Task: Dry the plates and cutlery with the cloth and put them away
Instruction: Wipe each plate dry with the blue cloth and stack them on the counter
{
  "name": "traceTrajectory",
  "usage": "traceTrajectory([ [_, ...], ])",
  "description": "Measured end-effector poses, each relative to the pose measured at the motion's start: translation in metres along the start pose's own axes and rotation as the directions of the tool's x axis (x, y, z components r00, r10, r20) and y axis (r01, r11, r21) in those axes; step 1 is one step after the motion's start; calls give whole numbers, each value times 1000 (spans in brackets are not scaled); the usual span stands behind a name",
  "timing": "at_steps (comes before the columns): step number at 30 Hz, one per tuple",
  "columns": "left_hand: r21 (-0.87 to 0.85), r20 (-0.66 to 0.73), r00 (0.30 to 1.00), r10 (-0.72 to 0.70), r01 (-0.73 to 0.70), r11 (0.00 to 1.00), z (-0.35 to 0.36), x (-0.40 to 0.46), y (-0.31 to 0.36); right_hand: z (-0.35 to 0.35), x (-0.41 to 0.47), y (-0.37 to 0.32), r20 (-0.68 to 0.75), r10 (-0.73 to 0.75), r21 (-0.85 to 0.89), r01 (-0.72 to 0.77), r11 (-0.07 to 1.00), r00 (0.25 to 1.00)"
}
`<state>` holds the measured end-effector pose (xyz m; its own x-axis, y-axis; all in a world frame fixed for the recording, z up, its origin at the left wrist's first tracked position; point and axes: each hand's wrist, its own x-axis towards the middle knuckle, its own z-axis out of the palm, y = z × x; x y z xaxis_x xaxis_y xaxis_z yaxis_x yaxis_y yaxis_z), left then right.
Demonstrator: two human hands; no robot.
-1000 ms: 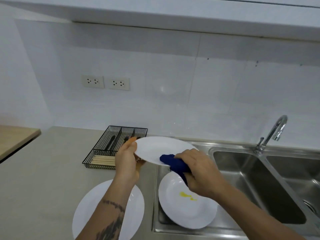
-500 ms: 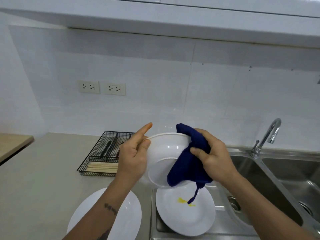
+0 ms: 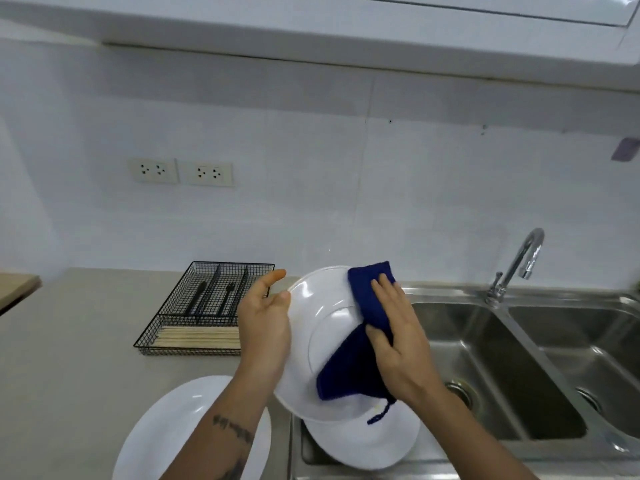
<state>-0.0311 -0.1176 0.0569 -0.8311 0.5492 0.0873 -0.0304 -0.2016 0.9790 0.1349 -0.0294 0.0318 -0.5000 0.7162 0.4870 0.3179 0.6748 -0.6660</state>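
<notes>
I hold a white plate (image 3: 320,327) upright above the counter's edge, its face turned toward me. My left hand (image 3: 265,323) grips its left rim, thumb on the front and fingers behind. My right hand (image 3: 398,341) presses a dark blue cloth (image 3: 360,344) against the plate's right half, fingers spread over the cloth. A second white plate (image 3: 363,445) lies below on the sink's drainboard, partly hidden by the held plate. A third white plate (image 3: 173,431) lies on the counter at the lower left, under my left forearm.
A black wire cutlery tray (image 3: 207,306) with dark cutlery and wooden chopsticks stands on the grey counter (image 3: 69,358) behind my left hand. A double steel sink (image 3: 519,358) with a tap (image 3: 519,265) fills the right. Wall sockets (image 3: 180,172) sit on the tiled wall.
The held plate has tilted further upright and now faces me more fully. My right hand has slid the cloth over the plate's right side, fingers flatter on it.
</notes>
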Motion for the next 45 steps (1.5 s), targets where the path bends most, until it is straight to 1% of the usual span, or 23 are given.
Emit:
traceTrajectory([
  [2, 0, 8, 1000, -11, 11, 1000, 0, -1, -2, 3, 5, -7, 10, 49, -5, -49, 999, 999],
  [4, -11, 20, 1000, -2, 3, 1000, 3, -1, -1, 6, 8, -20, 34, -69, -120, 72, 990, 997],
  [6, -52, 38, 999, -16, 18, 998, 4, -1, 1, 6, 11, -27, 93, -220, -249, 237, 939, 971],
  [8, -117, 35, 998, -51, 55, 992, 2, 0, 2, 3, 16, -22, 84, -252, -298, 266, 917, 964],
  [9, -148, 17, 997, -74, 75, 986, -1, 0, 1, 0, 17, -17, 46, -213, -279, 217, 936, 976],
  [12, -210, -14, 990, -137, 131, 969, -8, -5, -4, -7, 17, 2, -6, 35, -64, -35, 997, 999],
  [13, -208, 5, 989, -150, 147, 967, -10, -9, -7, -7, 16, 8, 2, 88, -30, -88, 996, 996],
  [15, -175, 78, 985, -154, 165, 971, -10, -15, -13, -6, 14, 18, -22, 120, -8, -120, 993, 993],
  [17, -60, 183, 978, -103, 116, 991, -11, -12, -16, -9, 16, 21, -57, 118, 14, -118, 993, 991],
  [18, 33, 251, 967, -52, 45, 998, -11, -7, -13, -12, 18, 20, -60, 104, 12, -103, 995, 993],
  [20, 196, 397, 917, 36, -123, 973, -8, 7, -2, -20, 24, 16, -28, 52, -32, -53, 998, 998],
  [23, 289, 511, 858, 56, -233, 928, 3, 18, 17, -25, 28, 5, 59, -67, -148, 75, 986, 996],
  [26, 250, 492, 868, 69, -218, 943, 10, 20, 18, -25, 29, -2, 53, -153, -230, 161, 960, 987],
  [30, 100, 349, 936, 52, -93, 991, 15, 15, 8, -18, 18, 7, -46, -176, -228, 161, 960, 983],
  [32, 29, 259, 966, 16, -24, 999, 15, 13, 3, -14, 7, 18, -119, -71, -134, 55, 990, 990],
  [34, -42, 179, 983, -28, 36, 998, 13, 13, -2, -9, -7, 28, -148, 70, -24, -74, 997, 987],
  [35, -73, 154, 987, -51, 63, 995, 13, 14, -4, -6, -13, 32, -147, 109, -1, -110, 994, 983],
  [37, -88, 121, 988, -95, 106, 991, 13, 14, -8, 1, -24, 33, -154, 117, -18, -121, 992, 981],
  [39, -85, 114, 986, -123, 133, 987, 18, 13, -13, 6, -32, 26, -151, 48, -104, -64, 993, 987],
  [40, -80, 121, 984, -134, 144, 986, 22, 11, -14, 9, -35, 21, -124, -24, -174, 2, 985, 992],
  [42, -55, 154, 978, -138, 148, 988, 30, 5, -15, 17, -41, 10, -12, -175, -284, 164, 945, 985],
  [43, -40, 171, 977, -129, 138, 990, 34, 2, -16, 22, -41, 5, 38, -216, -300, 217, 929, 976],
  [45, -38, 173, 977, -124, 133, 990, 39, -2, -16, 25, -33, 0, 70, -244, -307, 253, 917, 967],
])
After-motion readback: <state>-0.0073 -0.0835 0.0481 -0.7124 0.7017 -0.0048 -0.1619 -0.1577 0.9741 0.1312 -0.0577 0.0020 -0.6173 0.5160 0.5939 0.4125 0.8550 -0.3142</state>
